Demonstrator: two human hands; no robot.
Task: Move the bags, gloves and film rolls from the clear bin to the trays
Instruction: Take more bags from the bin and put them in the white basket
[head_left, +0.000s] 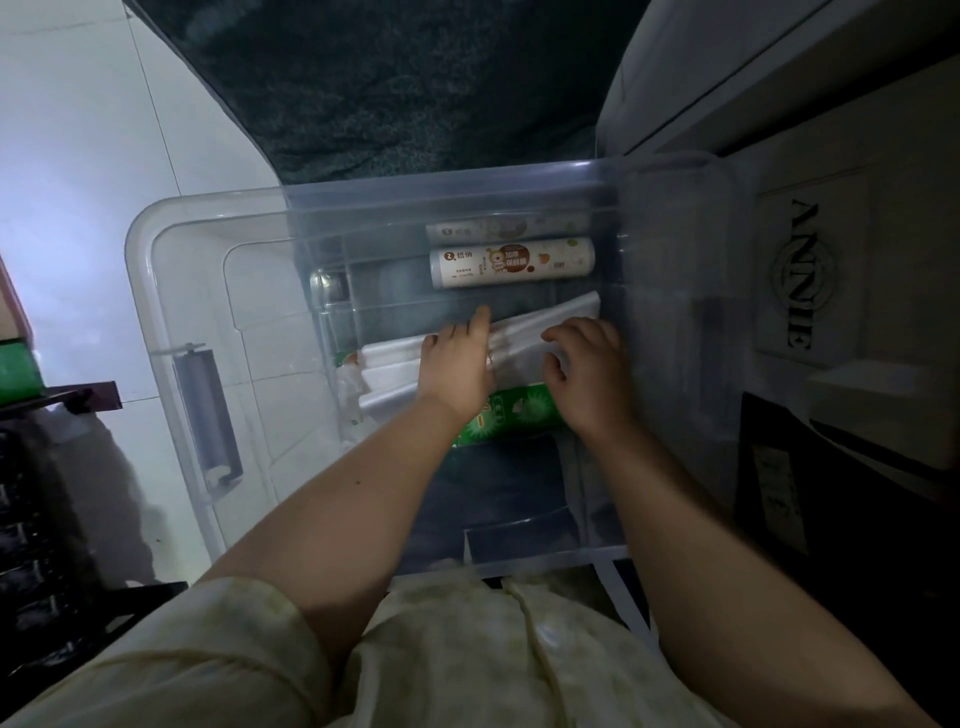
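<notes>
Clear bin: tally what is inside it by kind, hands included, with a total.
White printed film roll: 1 (a fainter one behind it may be a reflection)
Pile of white folded plastic bags: 1
Green printed packet: 1
Hands: 2, left hand and right hand
Total: 5
</notes>
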